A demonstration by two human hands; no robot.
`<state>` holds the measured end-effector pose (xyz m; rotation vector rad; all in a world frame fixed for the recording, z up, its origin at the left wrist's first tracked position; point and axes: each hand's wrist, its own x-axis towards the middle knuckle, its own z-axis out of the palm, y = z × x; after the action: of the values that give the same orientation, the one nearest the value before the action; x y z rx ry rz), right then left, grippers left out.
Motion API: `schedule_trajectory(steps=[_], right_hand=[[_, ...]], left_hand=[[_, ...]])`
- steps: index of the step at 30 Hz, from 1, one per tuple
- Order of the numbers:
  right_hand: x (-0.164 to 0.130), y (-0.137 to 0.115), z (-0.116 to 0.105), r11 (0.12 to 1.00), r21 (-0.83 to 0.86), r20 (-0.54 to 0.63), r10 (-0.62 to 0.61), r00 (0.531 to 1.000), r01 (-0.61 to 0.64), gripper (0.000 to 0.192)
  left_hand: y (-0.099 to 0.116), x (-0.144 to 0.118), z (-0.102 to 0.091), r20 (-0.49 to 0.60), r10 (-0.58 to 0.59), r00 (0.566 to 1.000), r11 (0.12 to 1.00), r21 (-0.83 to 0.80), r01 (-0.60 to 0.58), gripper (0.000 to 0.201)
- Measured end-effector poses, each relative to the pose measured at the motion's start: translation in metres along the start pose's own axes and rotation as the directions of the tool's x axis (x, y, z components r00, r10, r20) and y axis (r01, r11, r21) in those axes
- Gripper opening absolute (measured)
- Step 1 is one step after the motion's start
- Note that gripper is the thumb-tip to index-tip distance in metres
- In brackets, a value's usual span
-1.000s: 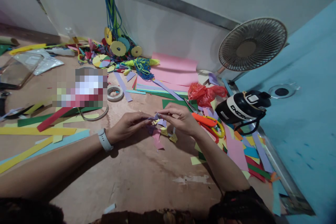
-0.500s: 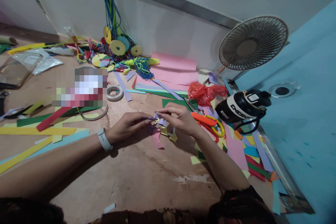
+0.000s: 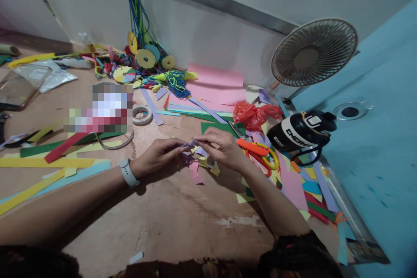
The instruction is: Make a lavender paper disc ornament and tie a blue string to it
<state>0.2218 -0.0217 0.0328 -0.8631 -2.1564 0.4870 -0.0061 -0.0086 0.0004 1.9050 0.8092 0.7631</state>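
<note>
A big brown table (image 3: 176, 230) is covered at its edges with paper strips. A fan (image 3: 314, 52) is set near the wall — a black bottle (image 3: 301, 132) is seen below it. The left hand (image 3: 161, 155) is nearly closed, with purple paper (image 3: 188, 147) pinched by thumb and fingers. The paper is pinched too by the curled right hand (image 3: 220, 147) — between both hands, near a pink scrap (image 3: 195, 173).

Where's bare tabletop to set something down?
Largest bare patch: the table between the forearms, nearer the body than the pink scrap. A smaller one lies between tape roll and left hand. Crowded: right side, around scissors and bottle.
</note>
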Motion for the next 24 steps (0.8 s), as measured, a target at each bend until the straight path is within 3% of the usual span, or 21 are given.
schedule_trajectory(steps=[9,14,19,24], right_hand=[[0.0,0.0,0.006,1.0,0.002,-0.021,0.006,1.0,-0.006,0.02],[0.0,-0.002,0.005,1.0,-0.014,0.027,0.01,1.0,-0.01,0.02],[0.0,-0.003,0.004,0.998,-0.002,0.036,0.069,0.997,-0.069,0.02],[-0.002,-0.002,0.017,0.996,0.042,-0.012,0.075,0.997,-0.075,0.02]], left_hand=[[0.0,0.0,0.0,0.039,-0.023,0.999,0.998,-0.057,0.025,0.026],[0.0,0.001,0.001,0.041,-0.025,0.999,0.997,-0.075,0.028,0.025],[0.003,-0.001,0.004,0.002,-0.12,0.993,0.974,-0.191,0.118,0.026],[0.005,-0.001,0.004,0.092,-0.17,0.981,0.958,-0.219,0.186,0.031]])
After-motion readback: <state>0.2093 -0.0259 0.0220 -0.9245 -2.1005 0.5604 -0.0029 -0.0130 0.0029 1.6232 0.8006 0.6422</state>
